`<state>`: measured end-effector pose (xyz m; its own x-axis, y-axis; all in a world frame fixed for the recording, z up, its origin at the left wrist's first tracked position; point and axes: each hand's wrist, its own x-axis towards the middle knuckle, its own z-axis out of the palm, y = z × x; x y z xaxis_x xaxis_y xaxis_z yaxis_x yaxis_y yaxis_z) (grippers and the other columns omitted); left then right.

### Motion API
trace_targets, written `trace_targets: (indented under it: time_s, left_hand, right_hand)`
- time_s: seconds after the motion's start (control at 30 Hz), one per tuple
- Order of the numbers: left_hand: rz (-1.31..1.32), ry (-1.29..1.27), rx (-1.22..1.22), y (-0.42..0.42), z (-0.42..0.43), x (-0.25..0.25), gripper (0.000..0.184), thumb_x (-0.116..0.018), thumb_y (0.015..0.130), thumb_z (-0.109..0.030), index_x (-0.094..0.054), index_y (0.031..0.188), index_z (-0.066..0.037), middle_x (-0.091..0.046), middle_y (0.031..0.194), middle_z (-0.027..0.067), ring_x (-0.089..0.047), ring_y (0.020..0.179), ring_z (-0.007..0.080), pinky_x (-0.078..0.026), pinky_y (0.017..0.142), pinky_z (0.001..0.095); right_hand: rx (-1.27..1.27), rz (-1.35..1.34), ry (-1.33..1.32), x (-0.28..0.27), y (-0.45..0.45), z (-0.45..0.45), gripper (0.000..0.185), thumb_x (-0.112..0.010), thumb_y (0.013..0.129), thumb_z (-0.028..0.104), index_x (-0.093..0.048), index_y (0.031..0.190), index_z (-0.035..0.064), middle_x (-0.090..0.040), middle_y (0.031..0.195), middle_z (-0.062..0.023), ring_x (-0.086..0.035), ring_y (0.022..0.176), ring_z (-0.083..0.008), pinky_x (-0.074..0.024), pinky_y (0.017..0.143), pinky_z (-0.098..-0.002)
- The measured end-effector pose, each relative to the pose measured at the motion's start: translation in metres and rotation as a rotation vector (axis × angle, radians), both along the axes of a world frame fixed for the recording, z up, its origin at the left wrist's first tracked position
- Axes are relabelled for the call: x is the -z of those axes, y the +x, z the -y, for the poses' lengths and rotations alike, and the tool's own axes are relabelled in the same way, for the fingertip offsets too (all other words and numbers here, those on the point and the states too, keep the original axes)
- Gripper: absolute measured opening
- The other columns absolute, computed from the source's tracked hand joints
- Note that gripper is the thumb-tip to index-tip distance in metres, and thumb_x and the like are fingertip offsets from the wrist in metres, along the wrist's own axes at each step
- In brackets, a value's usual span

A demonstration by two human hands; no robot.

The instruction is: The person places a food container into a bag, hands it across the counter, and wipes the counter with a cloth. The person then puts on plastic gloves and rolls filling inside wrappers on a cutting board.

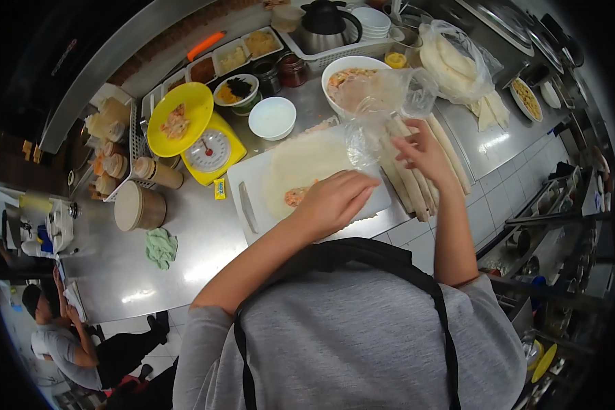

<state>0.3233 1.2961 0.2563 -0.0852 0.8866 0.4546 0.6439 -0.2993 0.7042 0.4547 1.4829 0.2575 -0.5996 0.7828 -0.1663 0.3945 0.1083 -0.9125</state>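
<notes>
On a white cutting board (242,181) lies a round pale wrapper sheet (307,160) with a strip of orange-pink filling (296,197) near its front edge. My left hand (338,201) is over the board just right of that filling, fingers together; whatever they pinch is hidden. Fingers apart, my right hand (422,152) hovers above several long pale rolls (417,188) at the board's right side. Crumpled clear plastic (363,140) is close to its fingertips. Behind the board, a white bowl (326,70) contains more filling, partly covered by plastic.
A yellow scale (232,147) carries a yellow pan (199,102) with filling. An empty white bowl (272,118) stands behind the board. A plastic bag of wrappers (451,61) lies back right. A green cloth (160,247) and lidded tub (140,205) are left. Another person (68,342) is lower left.
</notes>
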Motion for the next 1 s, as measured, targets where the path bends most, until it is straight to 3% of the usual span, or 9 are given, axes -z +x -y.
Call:
trace_targets:
  time_s: [0.1,0.27,0.43,0.53,0.6,0.67,0.73,0.87,1.0]
  left_hand:
    - [0.055,-0.033,-0.031,0.005,-0.054,0.009,0.022,-0.047,0.091,-0.012,-0.057,0.108,-0.001,-0.064,0.093,0.0152,-0.061,0.086,0.0301,-0.048,0.075,0.0367]
    - [0.206,-0.133,-0.248,-0.039,-0.122,0.028,0.021,-0.049,0.087,-0.010,-0.055,0.104,0.001,-0.062,0.092,0.0220,-0.060,0.088,0.0372,-0.047,0.074,0.0421]
    - [-0.514,-0.646,-0.321,-0.073,-0.142,-0.006,0.022,-0.047,0.082,-0.011,-0.060,0.082,0.007,-0.059,0.091,0.0278,-0.059,0.087,0.0398,-0.047,0.075,0.0463]
    - [-0.436,-0.626,-0.357,-0.079,-0.146,-0.009,0.023,-0.051,0.080,-0.015,-0.061,0.079,0.005,-0.059,0.091,0.0246,-0.060,0.085,0.0384,-0.048,0.075,0.0457]
    - [-0.454,-0.576,-0.335,-0.072,-0.143,-0.023,0.022,-0.052,0.080,-0.015,-0.061,0.080,0.005,-0.060,0.092,0.0230,-0.060,0.085,0.0379,-0.048,0.075,0.0450]
    - [-0.469,-0.527,-0.312,-0.068,-0.138,-0.030,0.021,-0.053,0.080,-0.015,-0.061,0.081,0.005,-0.060,0.093,0.0214,-0.060,0.085,0.0374,-0.048,0.075,0.0444]
    - [-0.834,-0.201,-0.189,-0.072,-0.135,-0.036,0.018,-0.053,0.081,-0.013,-0.061,0.081,0.004,-0.060,0.094,0.0182,-0.060,0.084,0.0356,-0.048,0.076,0.0425]
    - [-0.699,-0.147,0.011,-0.079,-0.144,-0.041,0.017,-0.056,0.081,-0.011,-0.061,0.083,0.006,-0.060,0.083,0.0192,-0.057,0.082,0.0374,-0.048,0.073,0.0407]
    - [-0.450,-0.740,0.120,-0.098,-0.172,-0.042,0.016,-0.056,0.080,-0.009,-0.061,0.089,0.003,-0.063,0.090,0.0148,-0.060,0.082,0.0277,-0.047,0.074,0.0358]
  right_hand:
    - [0.027,-0.461,0.099,0.052,-0.020,-0.004,0.023,-0.064,0.082,0.006,-0.053,0.103,0.0023,-0.059,0.081,-0.0074,-0.059,0.065,-0.0122,-0.0469,0.060,-0.0235]
    - [0.013,-0.511,0.539,0.024,-0.038,0.010,0.027,-0.061,0.081,-0.002,-0.053,0.106,0.0032,-0.057,0.083,-0.0058,-0.058,0.072,-0.0132,-0.0478,0.065,-0.0249]
    - [-0.121,-0.503,0.593,0.023,-0.054,0.024,0.029,-0.063,0.081,0.001,-0.052,0.108,0.0032,-0.055,0.086,-0.0045,-0.055,0.073,-0.0122,-0.0473,0.068,-0.0249]
    - [0.064,-0.627,0.408,0.029,-0.064,0.025,0.025,-0.065,0.082,0.006,-0.053,0.103,0.0014,-0.056,0.079,-0.0066,-0.055,0.068,-0.0155,-0.0470,0.065,-0.0268]
    - [0.243,-0.724,0.035,0.057,-0.078,0.024,0.026,-0.065,0.083,0.010,-0.052,0.104,0.0021,-0.057,0.082,-0.0051,-0.052,0.068,-0.0129,-0.0457,0.067,-0.0261]
    - [0.099,-0.660,-0.034,0.065,-0.079,0.018,0.027,-0.065,0.084,0.013,-0.051,0.104,0.0022,-0.057,0.084,-0.0050,-0.053,0.070,-0.0120,-0.0455,0.067,-0.0254]
    - [-0.047,-0.598,-0.095,0.067,-0.082,0.016,0.029,-0.065,0.085,0.017,-0.049,0.104,0.0023,-0.058,0.086,-0.0048,-0.054,0.071,-0.0111,-0.0452,0.067,-0.0248]
    - [0.062,-0.802,-0.166,0.060,-0.094,0.026,0.025,-0.062,0.087,0.022,-0.049,0.096,0.0020,-0.059,0.082,-0.0052,-0.056,0.073,-0.0107,-0.0451,0.068,-0.0238]
    - [0.157,-0.792,-0.344,0.049,-0.090,0.025,0.021,-0.057,0.090,0.023,-0.051,0.089,0.0029,-0.059,0.082,-0.0053,-0.056,0.073,-0.0104,-0.0459,0.067,-0.0258]
